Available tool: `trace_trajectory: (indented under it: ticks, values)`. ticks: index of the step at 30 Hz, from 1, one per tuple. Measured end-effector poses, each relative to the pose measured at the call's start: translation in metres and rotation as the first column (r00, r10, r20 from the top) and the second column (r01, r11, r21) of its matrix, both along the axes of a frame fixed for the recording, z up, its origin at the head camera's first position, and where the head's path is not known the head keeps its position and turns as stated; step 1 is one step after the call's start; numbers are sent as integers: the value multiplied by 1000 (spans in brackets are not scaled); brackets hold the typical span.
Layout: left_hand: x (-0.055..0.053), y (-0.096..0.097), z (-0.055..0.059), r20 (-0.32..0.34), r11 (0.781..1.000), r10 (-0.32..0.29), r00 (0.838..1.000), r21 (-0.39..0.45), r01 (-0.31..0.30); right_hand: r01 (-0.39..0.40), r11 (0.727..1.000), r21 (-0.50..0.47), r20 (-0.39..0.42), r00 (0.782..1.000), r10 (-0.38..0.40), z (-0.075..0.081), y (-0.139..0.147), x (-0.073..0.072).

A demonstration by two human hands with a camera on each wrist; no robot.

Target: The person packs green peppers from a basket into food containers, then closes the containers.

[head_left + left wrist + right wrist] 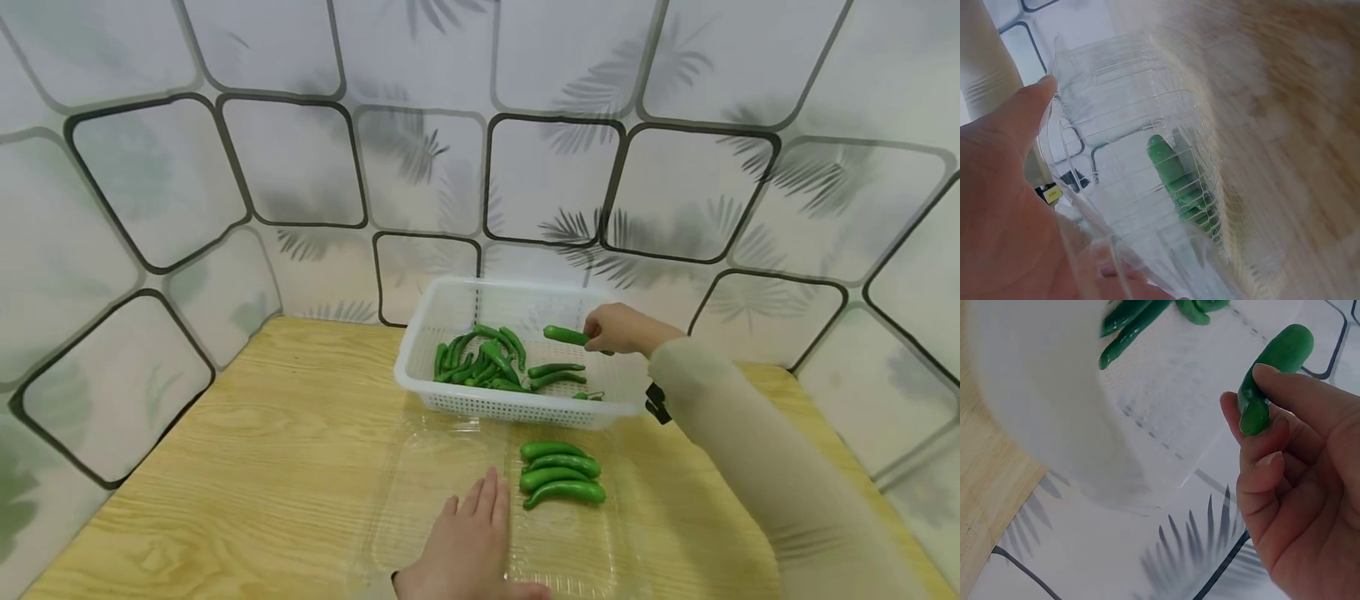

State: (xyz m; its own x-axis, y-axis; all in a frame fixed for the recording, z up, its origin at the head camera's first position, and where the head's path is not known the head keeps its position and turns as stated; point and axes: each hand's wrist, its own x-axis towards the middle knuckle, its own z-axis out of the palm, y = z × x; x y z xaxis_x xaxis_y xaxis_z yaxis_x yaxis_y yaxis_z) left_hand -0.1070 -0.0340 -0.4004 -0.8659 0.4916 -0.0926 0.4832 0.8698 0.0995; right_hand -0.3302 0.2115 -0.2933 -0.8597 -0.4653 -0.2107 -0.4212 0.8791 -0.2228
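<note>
Above the right part of a white plastic basket (517, 406), my right hand (624, 328) pinches a green pepper (564, 335) between thumb and fingers. The right wrist view shows the same pepper (1275, 369) tilted in those fingers. A pile of green peppers (487, 362) lies inside the basket. In front of it is a clear plastic clamshell box (573, 558), spread open. Several peppers (561, 478) lie side by side in its right half. My left hand (467, 542) rests along the middle of the box, fingers straight; its thumb (1038, 100) touches the clear edge.
Everything stands on a wood-grain table (225, 467). A patterned wall covering (420, 175) rises behind the basket and on both sides. A dark wrist strap (657, 403) shows below the right sleeve (757, 450).
</note>
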Motion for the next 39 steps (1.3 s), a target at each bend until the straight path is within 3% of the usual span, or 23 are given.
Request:
trace_trajectory:
  ticks: [12,22,29,39]
  values:
    - [-5,3,4,72,1000,-17,997,4,17,-28,1000,-13,-11,1000,28,-2,7,21]
    - [-4,4,8,45,999,-27,999,-26,28,-59,997,-49,-28,998,57,-6,8,36]
    - [-1,2,8,19,1000,-28,999,-15,28,-35,995,-92,9,999,36,-11,5,48]
    - [2,0,9,53,1000,-9,999,11,8,-44,990,-132,-36,999,40,-19,4,66]
